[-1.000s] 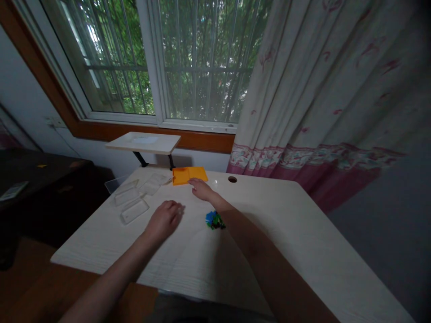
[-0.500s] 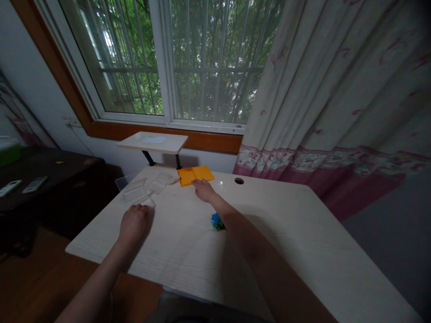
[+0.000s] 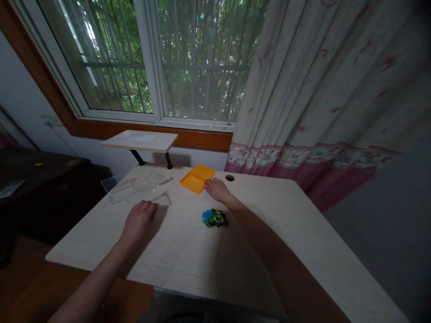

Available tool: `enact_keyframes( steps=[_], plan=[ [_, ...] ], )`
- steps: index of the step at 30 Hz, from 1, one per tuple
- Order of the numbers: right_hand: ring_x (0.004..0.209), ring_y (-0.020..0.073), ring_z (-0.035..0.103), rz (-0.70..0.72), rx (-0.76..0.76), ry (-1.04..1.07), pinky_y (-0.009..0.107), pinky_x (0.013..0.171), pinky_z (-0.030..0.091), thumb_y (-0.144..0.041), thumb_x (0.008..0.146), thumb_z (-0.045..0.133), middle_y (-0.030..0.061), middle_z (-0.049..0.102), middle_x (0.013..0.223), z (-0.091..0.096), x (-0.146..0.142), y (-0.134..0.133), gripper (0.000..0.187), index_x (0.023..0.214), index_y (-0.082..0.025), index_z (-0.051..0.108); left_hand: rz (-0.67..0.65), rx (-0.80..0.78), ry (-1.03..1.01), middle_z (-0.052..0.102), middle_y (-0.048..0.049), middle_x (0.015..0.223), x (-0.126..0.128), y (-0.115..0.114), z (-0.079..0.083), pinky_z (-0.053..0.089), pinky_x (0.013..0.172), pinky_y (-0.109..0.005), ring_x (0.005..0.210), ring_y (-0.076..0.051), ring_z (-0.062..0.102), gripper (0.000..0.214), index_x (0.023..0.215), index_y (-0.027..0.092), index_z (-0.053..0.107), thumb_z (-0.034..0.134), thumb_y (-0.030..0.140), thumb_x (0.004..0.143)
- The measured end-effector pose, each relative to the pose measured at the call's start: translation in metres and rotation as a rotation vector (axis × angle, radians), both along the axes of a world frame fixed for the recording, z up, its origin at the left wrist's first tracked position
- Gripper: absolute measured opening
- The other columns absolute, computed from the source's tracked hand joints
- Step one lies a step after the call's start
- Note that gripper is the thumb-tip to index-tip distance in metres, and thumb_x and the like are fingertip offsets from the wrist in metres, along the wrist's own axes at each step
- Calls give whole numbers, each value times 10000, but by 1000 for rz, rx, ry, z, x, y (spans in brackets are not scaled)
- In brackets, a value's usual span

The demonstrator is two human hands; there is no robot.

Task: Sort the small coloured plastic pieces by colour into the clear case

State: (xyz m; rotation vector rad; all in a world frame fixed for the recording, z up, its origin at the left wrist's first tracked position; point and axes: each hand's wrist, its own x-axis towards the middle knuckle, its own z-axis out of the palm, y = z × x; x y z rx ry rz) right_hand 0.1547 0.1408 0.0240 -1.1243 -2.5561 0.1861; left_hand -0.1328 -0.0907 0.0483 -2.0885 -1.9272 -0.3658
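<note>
My left hand (image 3: pixel 138 220) lies on the pale wooden table (image 3: pixel 303 251) with its fingertips against a clear plastic tray (image 3: pixel 161 199); the fingers are stretched forward. At the right edge of an orange tray (image 3: pixel 196 178), which sits turned at an angle near the table's far side, rests my right hand (image 3: pixel 218 189), fingers curled on the table. A small heap of blue, green and dark pieces (image 3: pixel 214 217) lies between my forearms, just left of the right wrist.
More clear plastic trays (image 3: pixel 123 191) lie at the table's far left corner. A small raised shelf (image 3: pixel 140 141) stands behind them under the window. A round cable hole (image 3: pixel 230 178) is by the orange tray. A curtain (image 3: pixel 319 89) hangs at right; a dark cabinet (image 3: pixel 40 179) stands left.
The orange tray has been turned and shifted right by my right hand. My left hand went left to the clear trays and drew one toward the middle. The heap of pieces now shows fully.
</note>
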Motion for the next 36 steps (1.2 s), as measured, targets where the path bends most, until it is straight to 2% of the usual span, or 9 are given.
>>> enact_keyframes(
  steps=[5,11,15,19,23,27,32,36],
  plan=[
    [1065,254,594,-49,21,-16,378,996,392,-465,988,418,139,694,1084,2,56,0,384,1028,-177,669,-197,-23,12,659,-96,918,37,32,2,459,830,-349,915,-242,576,279,978,183,677,403,235,981],
    [921,215,625,-133,47,-19,311,873,447,-549,958,444,116,682,969,-1,130,-6,442,947,-166,665,-349,-70,-18,677,-88,901,74,76,1,457,868,-348,918,-229,589,251,936,180,681,437,232,967],
    [1007,228,624,-125,28,57,326,928,458,-530,888,581,124,679,1049,-8,172,-8,369,928,-174,668,-417,-110,-33,682,-102,881,101,106,-1,466,848,-345,915,-234,603,238,892,171,692,464,221,937],
    [1114,242,615,-130,-36,165,365,1005,460,-462,810,687,117,672,1166,-15,201,-9,284,917,-200,692,-467,-144,-44,689,-97,896,131,133,-3,477,806,-306,894,-212,623,232,885,183,705,478,220,913],
    [1183,227,607,-126,-72,216,391,1068,434,-298,815,649,99,669,1244,-19,224,-11,152,915,-213,724,-525,-182,-39,693,-88,890,158,152,-5,477,766,-283,876,-204,635,213,847,185,706,497,203,884],
    [1214,202,592,-173,-84,245,393,1098,419,-150,802,560,86,649,1287,-24,236,-13,289,1031,-215,725,-589,-201,-30,689,-101,885,183,164,-7,477,771,-301,884,-221,642,211,833,175,703,497,184,879],
    [1260,213,551,-263,-45,275,410,1127,395,-201,862,511,119,611,1316,-36,236,-17,300,1081,-184,715,-659,-211,-27,700,-100,926,208,172,-12,479,809,-304,924,-221,642,201,873,180,710,509,178,878],
    [1295,217,523,-342,-26,275,408,1147,378,-177,861,460,133,575,1370,-50,234,-26,384,1169,-161,688,-692,-214,-42,713,-93,981,219,174,-17,482,822,-303,964,-223,640,219,938,188,718,504,197,892]
  ],
)
